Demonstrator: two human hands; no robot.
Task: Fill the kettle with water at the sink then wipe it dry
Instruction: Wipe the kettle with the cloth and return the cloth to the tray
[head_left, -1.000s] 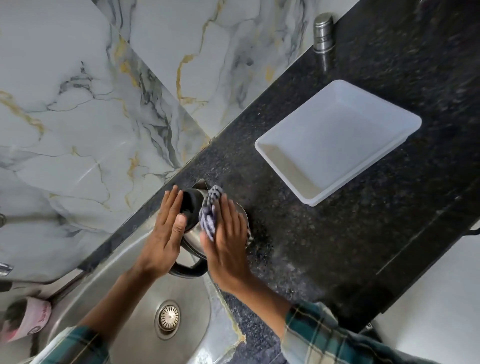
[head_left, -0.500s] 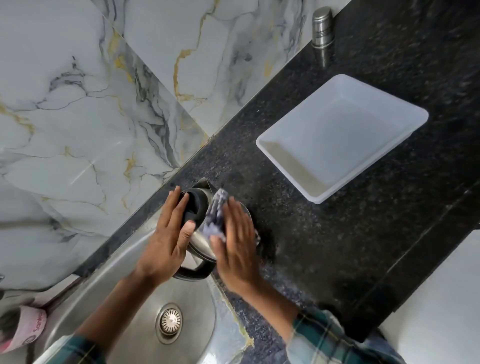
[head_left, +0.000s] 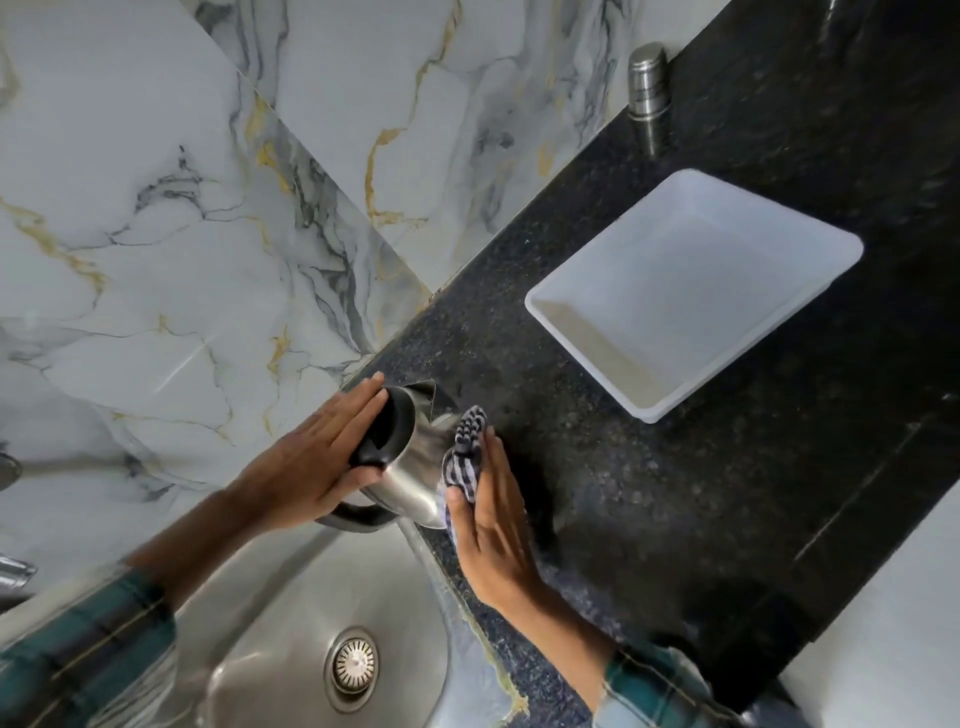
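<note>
A steel kettle (head_left: 415, 467) with a black lid and black handle stands on the dark granite counter (head_left: 649, 493) at the sink's right rim. My left hand (head_left: 317, 457) lies flat over the lid and upper side, steadying it. My right hand (head_left: 493, 514) presses a blue-and-white checked cloth (head_left: 465, 457) against the kettle's right side, fingers straight. The kettle's lower left side is hidden behind my left hand. The round steel sink (head_left: 291, 623) with its drain (head_left: 354, 667) lies just below the kettle.
A white plastic tray (head_left: 571, 332) sits on the counter to the right. A steel canister (head_left: 647, 78) stands at the back against the marble wall. A tap part (head_left: 13, 571) shows at the left edge. A white surface borders the counter at lower right.
My right hand with the cloth has slid from the kettle's top front down to its right side. My left hand has shifted flatter over the lid. The kettle's steel body shows more.
</note>
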